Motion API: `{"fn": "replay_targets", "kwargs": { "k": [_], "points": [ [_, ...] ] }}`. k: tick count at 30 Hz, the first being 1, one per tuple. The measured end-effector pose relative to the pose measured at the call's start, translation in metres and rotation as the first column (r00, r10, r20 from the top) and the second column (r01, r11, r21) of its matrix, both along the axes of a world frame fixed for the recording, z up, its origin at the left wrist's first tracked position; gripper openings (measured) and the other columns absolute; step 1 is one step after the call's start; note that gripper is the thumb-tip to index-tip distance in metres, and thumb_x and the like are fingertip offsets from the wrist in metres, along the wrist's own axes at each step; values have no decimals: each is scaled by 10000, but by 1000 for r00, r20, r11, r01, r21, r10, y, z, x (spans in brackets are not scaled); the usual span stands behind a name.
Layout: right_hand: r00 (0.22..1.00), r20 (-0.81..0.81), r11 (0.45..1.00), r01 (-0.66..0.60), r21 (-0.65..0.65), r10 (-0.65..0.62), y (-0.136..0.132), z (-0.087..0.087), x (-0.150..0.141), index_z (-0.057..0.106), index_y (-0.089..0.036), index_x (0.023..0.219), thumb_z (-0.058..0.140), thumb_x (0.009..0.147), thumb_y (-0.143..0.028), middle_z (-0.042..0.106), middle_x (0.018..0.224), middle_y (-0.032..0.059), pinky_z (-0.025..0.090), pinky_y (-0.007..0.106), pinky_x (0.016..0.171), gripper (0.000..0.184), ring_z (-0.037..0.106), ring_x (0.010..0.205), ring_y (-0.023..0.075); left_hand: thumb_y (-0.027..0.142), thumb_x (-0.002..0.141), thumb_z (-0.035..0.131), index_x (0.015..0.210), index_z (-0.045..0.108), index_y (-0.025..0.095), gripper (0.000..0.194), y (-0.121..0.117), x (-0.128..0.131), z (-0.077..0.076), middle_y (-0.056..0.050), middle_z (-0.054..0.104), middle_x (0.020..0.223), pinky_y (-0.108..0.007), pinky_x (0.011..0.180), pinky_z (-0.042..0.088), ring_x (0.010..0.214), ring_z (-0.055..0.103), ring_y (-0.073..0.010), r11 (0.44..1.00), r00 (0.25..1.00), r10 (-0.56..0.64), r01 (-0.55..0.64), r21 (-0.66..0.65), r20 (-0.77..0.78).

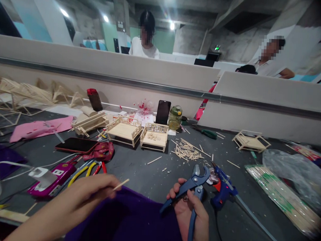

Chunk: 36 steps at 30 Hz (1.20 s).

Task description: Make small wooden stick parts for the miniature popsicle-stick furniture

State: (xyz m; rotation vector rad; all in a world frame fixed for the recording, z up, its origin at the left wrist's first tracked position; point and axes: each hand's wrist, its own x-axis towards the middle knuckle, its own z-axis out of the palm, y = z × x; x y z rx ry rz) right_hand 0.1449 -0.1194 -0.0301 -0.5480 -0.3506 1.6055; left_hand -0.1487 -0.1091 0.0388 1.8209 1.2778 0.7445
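Between the fingers of my left hand (102, 188) is a short thin wooden stick (121, 184), its tip pointing up and right. My right hand (191, 209) holds a blue-handled cutter (193, 185) with its curved jaw pointing away from me and its handles spread. Below and between both hands lies a dark purple cloth (136, 218). Beyond them on the dark table (137, 169) is a pile of short cut sticks (187, 150). Two small stick-built bed-like models (124, 129) stand behind, the right one (154, 138) bearing small round pieces.
Right of my right hand lies a blue glue gun (223, 189), near a plastic pack of sticks (281, 195). A phone (76, 145), a magenta power strip (51, 180) and pliers (89, 169) lie left. Two people are beyond the partition (112, 68).
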Motion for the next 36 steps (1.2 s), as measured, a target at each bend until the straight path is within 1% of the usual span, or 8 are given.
{"fn": "replay_targets", "kwargs": {
  "k": [2, 5, 7, 11, 15, 21, 28, 36],
  "points": [
    [997, 75, 1000, 7, 30, -9, 3, 8, 5, 629, -224, 1031, 615, 827, -366, 590, 840, 9, 488, 332, 778, 249, 581, 762, 157, 307, 861, 554, 809, 637, 202, 144, 33, 50, 25, -8, 621, 776, -225, 667, 423, 735, 554, -166, 986, 988, -149, 151, -66, 33],
    [918, 390, 996, 38, 80, -67, 9, 18, 14, 597, -210, 1075, 601, 843, -405, 625, 852, 27, 503, 341, 761, 302, 609, 753, 178, 317, 847, 547, 824, 568, 183, 137, 70, 111, 23, 15, 537, 717, -226, 611, 419, 643, 500, -131, 948, 919, -217, 278, -152, 330],
    [699, 702, 990, 74, 120, -137, 14, 19, 19, 583, -195, 1102, 596, 849, -424, 655, 876, 47, 514, 333, 751, 342, 632, 775, 200, 297, 813, 536, 801, 536, 183, 114, 85, 139, 4, 41, 475, 630, -226, 530, 403, 530, 447, -112, 915, 835, -147, 318, -248, 531],
    [27, 955, 953, 68, 294, -297, 26, 6, 21, 554, -206, 1190, 575, 848, -330, 681, 1037, 88, 522, 327, 817, 364, 649, 967, 248, 219, 756, 503, 755, 513, 181, 39, 96, 161, -31, 24, 510, 621, -208, 495, 360, 503, 414, -101, 902, 763, 45, 246, -353, 645],
    [-282, 876, 913, 3, 409, -391, 34, -12, 18, 502, -202, 1235, 524, 819, -202, 660, 1113, 103, 532, 346, 836, 417, 646, 1018, 251, 282, 826, 547, 748, 562, 167, 140, 92, 155, -36, 40, 450, 623, -184, 514, 312, 545, 378, -87, 939, 803, 67, 150, -310, 592],
    [-401, 831, 917, -70, 392, -385, 37, -22, 19, 472, -178, 1227, 530, 756, -169, 653, 1060, 127, 537, 403, 805, 475, 647, 963, 281, 383, 893, 544, 992, 647, 198, 233, 93, 144, -33, -5, 559, 758, -215, 627, 379, 707, 500, -135, 974, 888, -30, 128, -185, 459],
    [-372, 867, 941, -62, 333, -332, 34, -17, 17, 450, -199, 1235, 514, 694, -124, 631, 1037, 108, 509, 437, 833, 550, 625, 955, 279, 287, 834, 648, 869, 735, 206, 124, 103, 132, -40, -22, 533, 796, -234, 656, 385, 741, 495, -144, 994, 911, -65, 97, -57, 407],
    [-369, 873, 945, -54, 323, -319, 31, -15, 16, 450, -166, 1249, 523, 673, -129, 621, 1091, 131, 473, 473, 890, 581, 603, 1012, 295, 283, 809, 679, 862, 730, 207, 106, 104, 136, -46, -3, 489, 750, -217, 610, 371, 682, 453, -125, 984, 886, -4, 87, -158, 464]
  ]
}}
